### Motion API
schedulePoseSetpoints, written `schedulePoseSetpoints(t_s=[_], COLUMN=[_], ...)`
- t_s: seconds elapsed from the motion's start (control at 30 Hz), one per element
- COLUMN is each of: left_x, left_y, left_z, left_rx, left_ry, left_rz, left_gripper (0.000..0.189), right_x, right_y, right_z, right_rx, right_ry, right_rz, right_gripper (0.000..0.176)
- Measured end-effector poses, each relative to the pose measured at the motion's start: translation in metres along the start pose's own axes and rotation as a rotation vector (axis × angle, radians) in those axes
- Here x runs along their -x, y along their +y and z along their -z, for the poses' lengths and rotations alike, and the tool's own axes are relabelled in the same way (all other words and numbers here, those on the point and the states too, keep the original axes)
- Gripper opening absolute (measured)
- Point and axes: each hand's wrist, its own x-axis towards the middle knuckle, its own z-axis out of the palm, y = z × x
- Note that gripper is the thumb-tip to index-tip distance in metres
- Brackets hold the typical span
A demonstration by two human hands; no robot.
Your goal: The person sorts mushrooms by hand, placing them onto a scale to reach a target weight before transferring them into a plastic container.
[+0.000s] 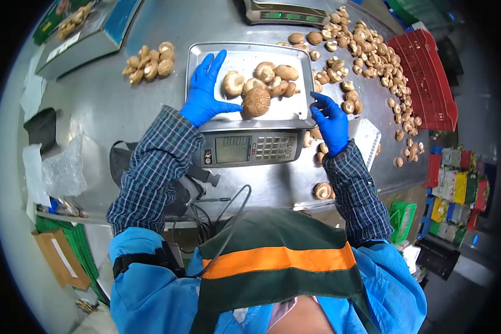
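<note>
A single camera, worn on the person's head, gives the only view. It looks steeply down and forward through a very wide lens, so the picture is round with dark corners, and straight edges bow. The cap (pixel 278 261) and shoulders fill the bottom edge, close under the lens. The scale (pixel 245 149) sits mid-frame at arm's reach, between the left hand (pixel 204 92) and right hand (pixel 331 119). The metal table (pixel 100 106) spreads outward, and a red crate (pixel 431 83) curves along the right rim.

Open: counter (pixel 100 106) lay bare left of the tray (pixel 245 55).
Blocked: mushroom heap (pixel 373 55) filled upper right; small pile (pixel 149 62) sat upper left.
</note>
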Motion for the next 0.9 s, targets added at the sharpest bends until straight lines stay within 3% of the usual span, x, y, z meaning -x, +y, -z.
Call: schedulePoseSetpoints(t_s=[0.13, 0.2, 0.33, 0.4, 0.6, 0.73, 0.8, 0.9], left_x=[0.025, 0.033, 0.037, 0.030, 0.013, 0.002, 0.001, 0.007], left_y=[-0.002, -0.004, 0.006, 0.008, 0.008, -0.013, -0.004, 0.024], left_z=[0.019, 0.022, 0.027, 0.027, 0.001, -0.039, -0.038, -0.029], left_rx=[-0.039, 0.017, 0.084, 0.099, 0.123, -0.074, -0.095, -0.131], left_ry=[0.130, 0.123, 0.106, 0.093, 0.049, 0.056, 0.076, 0.076], left_rz=[0.054, 0.106, 0.150, 0.123, 0.107, -0.094, -0.102, -0.110], left_gripper=[0.094, 0.088, 0.079, 0.074, 0.073, 0.077, 0.066, 0.063], right_x=[0.006, 0.009, 0.018, 0.018, 0.010, -0.005, -0.008, -0.030], right_y=[-0.025, -0.041, -0.058, -0.058, -0.043, -0.023, -0.044, -0.094], right_z=[-0.006, -0.010, -0.029, -0.039, -0.070, -0.079, -0.073, -0.070], right_rx=[-0.061, 0.166, 0.343, 0.332, 0.650, 0.658, 0.315, 0.254], right_ry=[-0.060, -0.093, -0.138, -0.195, -0.064, -0.065, 0.001, -0.037], right_rz=[0.167, 0.390, 0.609, 0.633, 0.684, 0.704, 0.766, 0.704], right_gripper=[0.041, 0.044, 0.050, 0.053, 0.053, 0.052, 0.053, 0.058])
